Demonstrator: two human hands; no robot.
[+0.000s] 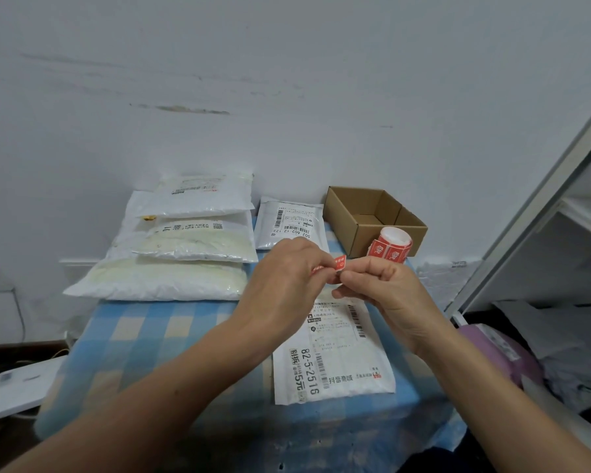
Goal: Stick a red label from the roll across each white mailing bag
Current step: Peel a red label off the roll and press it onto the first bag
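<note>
The table (171, 322), under a checked cloth, carried a stack (185, 240) of white bags at the far left, one bag (335, 356) lying flat at the near right, a smaller bag (289, 223) beyond it, and an open box (372, 216) at the far right with the roll (393, 247) of red labels leaning against its near side. The likeliest trouble lay with the near bag: it rested loose on soft cloth and was not held down, so pressing a label onto it could make it slide or crease, leaving the label crooked or wrinkled. None of the bags in view showed a red label, so most of the work seemed to remain. The label (338, 261) itself was the smaller risk: held in the air between two hands, it could curl and stick to itself or to a fingertip, and whether its backing was off could not be told.

Both forearms reached forward from the near edge and met above the far end of the near bag. The left hand (284, 278) was turned back-up, its curled fingers (307, 257) pinching the label's left end. The right hand (386, 288) faced it, fingers bent, thumb and forefinger nipping the right end
</note>
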